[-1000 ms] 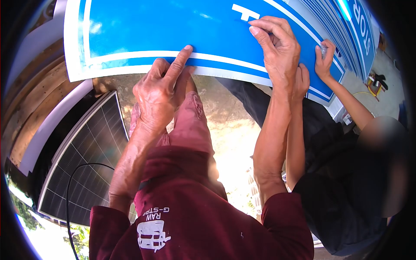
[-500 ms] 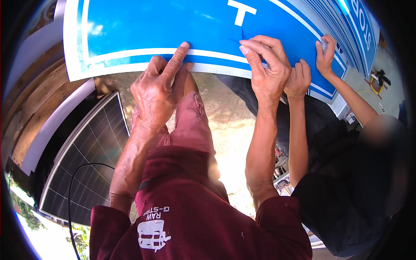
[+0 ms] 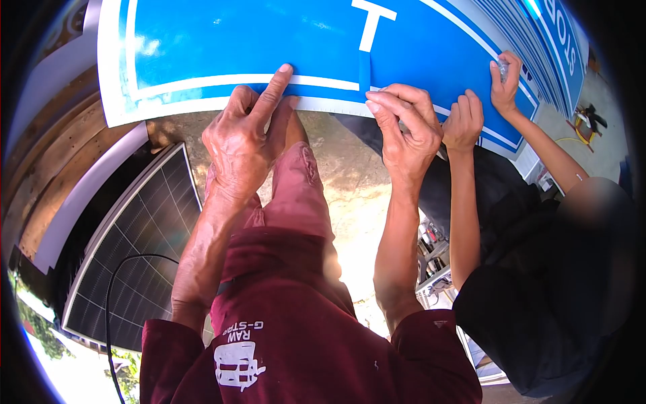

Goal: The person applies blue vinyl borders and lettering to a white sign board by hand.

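Several brown wooden boards curve along the far left, with a pale, smooth, bowed strip just beside them. Next to these we have a dark gridded panel in a pale frame, standing tilted, and a thin black cable looping over it.

Our left hand comes next, its index finger stretched out and its tip resting on the white border line of a large, glossy blue sheet with white edging. Its grip is spread: index finger and thumb stand apart, the thumb by the sheet's lower edge. Below are our faded red trousers and maroon shirt.

Right of our left hand, a narrow blue strip runs from the foot of a white letter T down across the border line towards our right hand. That grip is pressed together, thumb against index finger, pinching the strip's lower end near the sheet's edge.

Just beside it, a co-worker's closed hand is at the same edge; the co-worker's other hand holds a small, clear, crumpled piece. Behind these lie layered blue-and-white sheets with lettering. Farther right, black and yellow items rest on the grey floor.
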{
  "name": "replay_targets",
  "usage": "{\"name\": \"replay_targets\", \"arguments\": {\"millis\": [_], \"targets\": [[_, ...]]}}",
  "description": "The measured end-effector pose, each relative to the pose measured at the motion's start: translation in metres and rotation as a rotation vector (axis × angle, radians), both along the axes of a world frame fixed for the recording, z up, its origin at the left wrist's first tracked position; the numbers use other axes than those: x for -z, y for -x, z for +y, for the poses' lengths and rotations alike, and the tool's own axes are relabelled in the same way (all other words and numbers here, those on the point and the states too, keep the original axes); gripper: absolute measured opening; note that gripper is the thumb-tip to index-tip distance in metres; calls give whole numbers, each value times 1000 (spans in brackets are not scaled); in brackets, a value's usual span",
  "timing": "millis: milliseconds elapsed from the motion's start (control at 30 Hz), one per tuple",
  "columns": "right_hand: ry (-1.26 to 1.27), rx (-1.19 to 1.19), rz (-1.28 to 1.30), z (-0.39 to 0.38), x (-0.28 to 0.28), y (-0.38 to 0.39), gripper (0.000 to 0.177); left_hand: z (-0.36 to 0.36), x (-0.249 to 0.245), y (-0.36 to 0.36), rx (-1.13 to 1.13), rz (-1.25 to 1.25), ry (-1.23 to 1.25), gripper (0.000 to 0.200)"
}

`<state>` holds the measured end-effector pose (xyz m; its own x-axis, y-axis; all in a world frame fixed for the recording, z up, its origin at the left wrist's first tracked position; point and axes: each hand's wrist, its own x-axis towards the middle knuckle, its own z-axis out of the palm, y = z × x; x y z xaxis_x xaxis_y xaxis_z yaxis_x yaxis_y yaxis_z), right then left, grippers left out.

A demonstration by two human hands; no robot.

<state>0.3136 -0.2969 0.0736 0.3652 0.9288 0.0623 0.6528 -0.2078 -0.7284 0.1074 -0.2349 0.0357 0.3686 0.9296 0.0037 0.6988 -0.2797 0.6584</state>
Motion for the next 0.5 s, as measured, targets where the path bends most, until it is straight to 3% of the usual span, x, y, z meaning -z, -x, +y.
{"name": "replay_targets", "arguments": {"millis": [267,500], "targets": [[-6,11,1,-7,-11,5,15,0,-1,2,9,18,7,49],[-106,132,428,-23,-31,18,9,1,-4,4,-1,-70,80,50]]}}
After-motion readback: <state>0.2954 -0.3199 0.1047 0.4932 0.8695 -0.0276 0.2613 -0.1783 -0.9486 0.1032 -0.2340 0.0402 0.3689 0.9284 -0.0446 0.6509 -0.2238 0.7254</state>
